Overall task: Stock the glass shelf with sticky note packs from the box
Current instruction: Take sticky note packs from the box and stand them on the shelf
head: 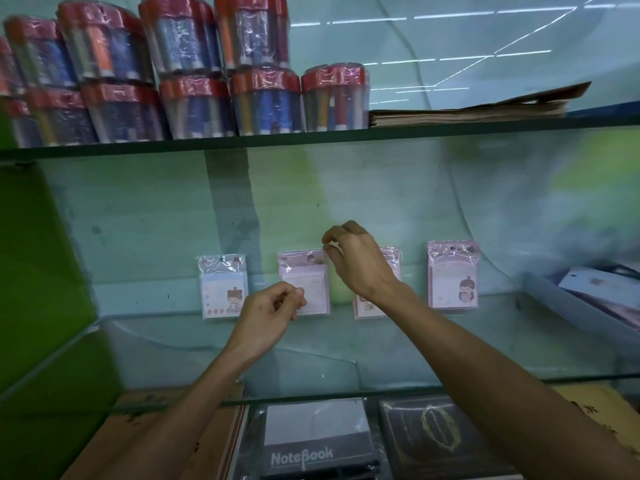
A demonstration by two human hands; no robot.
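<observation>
Packs (304, 283) light, slick-wrapped, tippy: grip side edges | left hand (266, 315) pinching second pack | right hand (356, 261) loose, empty

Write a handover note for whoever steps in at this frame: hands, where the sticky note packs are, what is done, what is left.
Left hand: loosely curled in front of the second pack's lower corner; whether it pinches the pack is unclear.
Right hand: raised between the second and third packs, fingers bent, holding nothing visible.
Packs: four stand upright against the back wall on the glass shelf: first pack, second pack, third pack partly hidden by the right wrist, fourth pack.
Done: four packs placed in a row.
Left: the box is out of view, so the remaining count is unknown; free space remains on both sides.
</observation>
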